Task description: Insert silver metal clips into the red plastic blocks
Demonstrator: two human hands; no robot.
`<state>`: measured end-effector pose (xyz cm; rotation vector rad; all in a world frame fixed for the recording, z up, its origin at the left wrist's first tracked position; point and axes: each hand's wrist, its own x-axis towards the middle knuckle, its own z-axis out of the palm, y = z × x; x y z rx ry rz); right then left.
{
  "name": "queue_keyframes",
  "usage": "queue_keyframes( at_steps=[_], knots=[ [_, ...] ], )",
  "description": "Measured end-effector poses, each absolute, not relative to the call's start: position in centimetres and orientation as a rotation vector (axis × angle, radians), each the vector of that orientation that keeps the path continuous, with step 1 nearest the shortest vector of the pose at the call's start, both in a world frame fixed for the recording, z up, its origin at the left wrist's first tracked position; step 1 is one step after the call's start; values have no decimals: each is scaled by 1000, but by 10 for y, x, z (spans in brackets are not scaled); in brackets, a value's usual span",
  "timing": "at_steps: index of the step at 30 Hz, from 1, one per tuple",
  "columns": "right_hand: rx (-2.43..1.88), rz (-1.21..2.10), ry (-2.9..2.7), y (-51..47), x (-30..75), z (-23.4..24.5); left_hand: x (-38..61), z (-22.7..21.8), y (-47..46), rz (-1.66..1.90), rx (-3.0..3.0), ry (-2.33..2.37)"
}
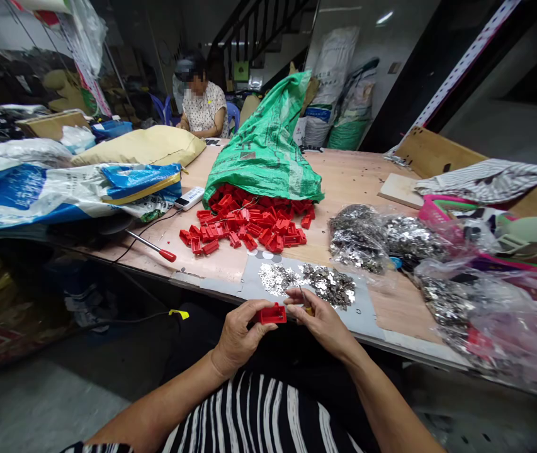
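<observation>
Just past the table's front edge, my left hand (pixel 238 333) grips a small red plastic housing (pixel 272 313) between thumb and fingers, its hollow side facing me. My right hand (pixel 321 321) is close by on the right, its fingertips near the housing's end. It is closed on a small tool with a yellow handle (pixel 309 310) and a thin dark shaft; most of it is hidden by the fingers. Beyond my hands lie a bright pile of small metal plates (pixel 276 279) and a darker pile of metal pieces (pixel 332 284) on a grey sheet (pixel 367 314).
Red housings (pixel 249 228) spill from a green woven sack (pixel 263 151). Bags of metal parts (pixel 360 236) and a pink basket (pixel 438 211) stand right. A red-handled rod (pixel 167 255) lies left, near a white device (pixel 189 198). Another person (pixel 206 104) sits across the table.
</observation>
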<state>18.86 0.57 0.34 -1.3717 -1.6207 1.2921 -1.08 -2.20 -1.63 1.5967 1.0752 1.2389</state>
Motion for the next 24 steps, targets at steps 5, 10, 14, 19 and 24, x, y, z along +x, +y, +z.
queue_keyframes(
  at_steps=[5, 10, 14, 19, 24],
  knots=[
    [-1659, 536, -2017, 25, 178, -5, -14, -22, -19, 1236, 1490, 1164],
    [-1796, 317, -2118, 33, 168, -14, -16, -23, -18, 1219, 1537, 1212],
    [-1813, 321, -2122, 34, 166, -16, -16, -21, -17, 1217, 1607, 1224],
    [-1787, 349, -2118, 35, 171, -16, -15, -20, -15, 1223, 1582, 1237],
    [-1779, 364, -2119, 37, 171, -17, -13, -21, -16, 1213, 1539, 1238]
  ],
)
